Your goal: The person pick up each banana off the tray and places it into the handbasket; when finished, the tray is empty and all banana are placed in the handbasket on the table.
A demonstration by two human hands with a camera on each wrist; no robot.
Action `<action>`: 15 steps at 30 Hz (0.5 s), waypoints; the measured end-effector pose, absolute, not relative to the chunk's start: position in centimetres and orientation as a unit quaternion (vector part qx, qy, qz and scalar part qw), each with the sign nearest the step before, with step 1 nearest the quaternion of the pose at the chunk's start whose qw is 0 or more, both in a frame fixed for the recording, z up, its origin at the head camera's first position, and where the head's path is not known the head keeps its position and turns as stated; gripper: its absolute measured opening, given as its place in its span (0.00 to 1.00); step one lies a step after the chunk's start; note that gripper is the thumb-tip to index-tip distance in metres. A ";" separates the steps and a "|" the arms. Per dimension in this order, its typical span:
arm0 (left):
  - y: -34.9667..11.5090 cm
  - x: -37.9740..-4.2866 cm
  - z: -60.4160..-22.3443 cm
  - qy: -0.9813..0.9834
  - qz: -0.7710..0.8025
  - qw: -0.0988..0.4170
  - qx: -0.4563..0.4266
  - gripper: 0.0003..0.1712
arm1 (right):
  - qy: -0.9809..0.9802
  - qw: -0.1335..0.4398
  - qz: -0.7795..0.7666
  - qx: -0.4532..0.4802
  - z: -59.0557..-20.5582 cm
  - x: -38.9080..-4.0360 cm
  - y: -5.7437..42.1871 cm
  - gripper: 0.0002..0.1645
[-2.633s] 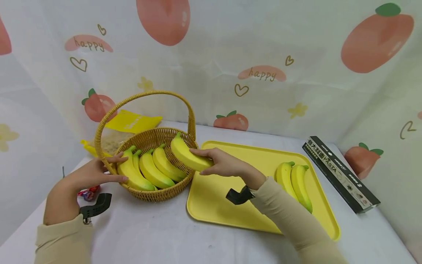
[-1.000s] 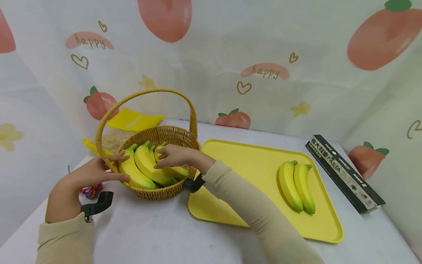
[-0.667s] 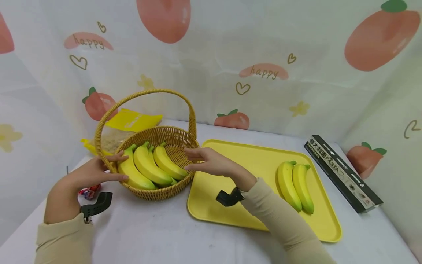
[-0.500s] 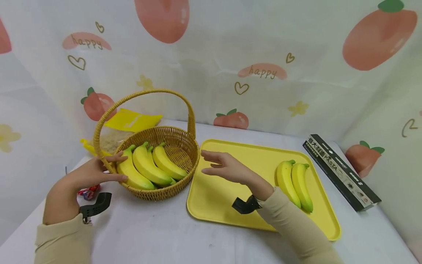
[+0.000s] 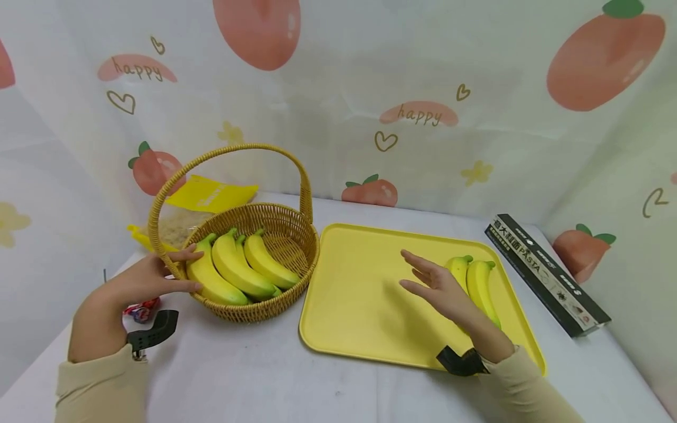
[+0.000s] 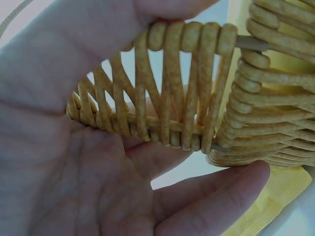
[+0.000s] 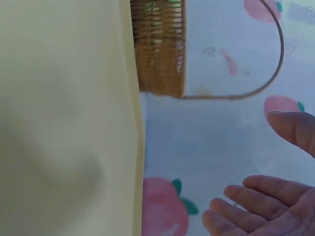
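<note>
My left hand (image 5: 140,283) holds the wicker basket (image 5: 254,312) at the left foot of its arched handle (image 5: 238,148). In the left wrist view, the woven handle foot (image 6: 172,88) passes between thumb and fingers. Several yellow bananas (image 5: 240,270) with green tips lie side by side in the basket's left and middle; its right part shows bare weave. My right hand (image 5: 443,289) is over the yellow tray (image 5: 359,305), fingers apart and holding nothing. Just beyond it, two bananas (image 5: 482,285) lie at the tray's right, one partly hidden by the hand.
A black pasta box (image 5: 547,276) lies slanted right of the tray. Behind the basket is a yellow-topped clear bag (image 5: 211,197). A small red-and-blue wrapped item (image 5: 141,310) lies near the left wrist. A printed fruit curtain (image 5: 328,106) hangs behind the white table.
My right hand put a banana into the basket among the others, let go, and moved right over the tray towards the two bananas. My left hand stayed on the basket.
</note>
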State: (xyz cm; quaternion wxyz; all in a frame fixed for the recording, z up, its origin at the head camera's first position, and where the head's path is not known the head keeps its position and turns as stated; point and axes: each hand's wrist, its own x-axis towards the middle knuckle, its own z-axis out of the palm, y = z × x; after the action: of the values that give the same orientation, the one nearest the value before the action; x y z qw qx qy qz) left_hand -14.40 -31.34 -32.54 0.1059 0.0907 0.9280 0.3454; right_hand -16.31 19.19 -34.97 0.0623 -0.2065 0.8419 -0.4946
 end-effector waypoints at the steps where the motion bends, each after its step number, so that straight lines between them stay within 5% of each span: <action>1: -31.3 -14.4 -32.5 0.928 0.345 0.105 0.090 0.41 | 0.844 0.054 -0.498 -0.192 -35.1 -16.1 19.8 0.39; 7: -31.3 -14.5 -32.5 0.930 0.341 0.111 0.083 0.42 | 0.859 -0.013 -0.502 -0.098 -36.3 -15.1 22.6 0.38; 15: -31.3 -14.4 -32.6 0.933 0.332 0.111 0.083 0.42 | 0.859 -0.021 -0.511 -0.025 -37.6 -15.1 24.9 0.42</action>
State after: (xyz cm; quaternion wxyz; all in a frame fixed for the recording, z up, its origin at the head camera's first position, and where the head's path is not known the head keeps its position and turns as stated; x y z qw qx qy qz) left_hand -14.44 -31.28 -32.60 0.1105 0.0828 0.9333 0.3315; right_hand -15.13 24.88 -37.59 -0.0212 -0.0249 0.8589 -0.5111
